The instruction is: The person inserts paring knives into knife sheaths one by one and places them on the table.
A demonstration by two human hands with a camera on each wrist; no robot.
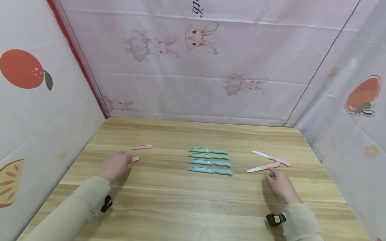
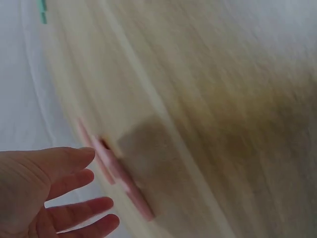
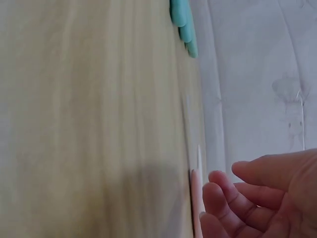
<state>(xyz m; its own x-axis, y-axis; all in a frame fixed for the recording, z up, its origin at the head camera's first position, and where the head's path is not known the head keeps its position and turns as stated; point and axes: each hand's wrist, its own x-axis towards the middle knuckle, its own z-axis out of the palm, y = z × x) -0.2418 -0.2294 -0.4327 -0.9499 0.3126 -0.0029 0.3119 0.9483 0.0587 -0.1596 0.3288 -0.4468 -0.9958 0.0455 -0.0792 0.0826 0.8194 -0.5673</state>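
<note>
My left hand (image 1: 116, 164) reaches over the left of the table, its thumb and fingers spread apart in the left wrist view. Right at its fingertips lies a pink knife sheath (image 1: 135, 158), partly covered by the hand. A second pink sheath (image 1: 142, 147) lies just behind. On the right, my right hand (image 1: 280, 183) hovers at the handle of a pink-handled knife (image 1: 270, 165), thumb and fingers loosely bent with a gap between them. This knife's white blade is bare and points left. Behind it another bare pink-handled knife (image 1: 278, 160) lies angled, the two handles meeting.
Mid-table, two green sheathed knives (image 1: 217, 151) and two blue sheathed knives (image 1: 221, 171) lie in a stack of parallel rows, handles to the right. The wooden table (image 1: 181, 207) ends at a printed cloth wall (image 1: 181, 100) behind, with cloth on both sides too.
</note>
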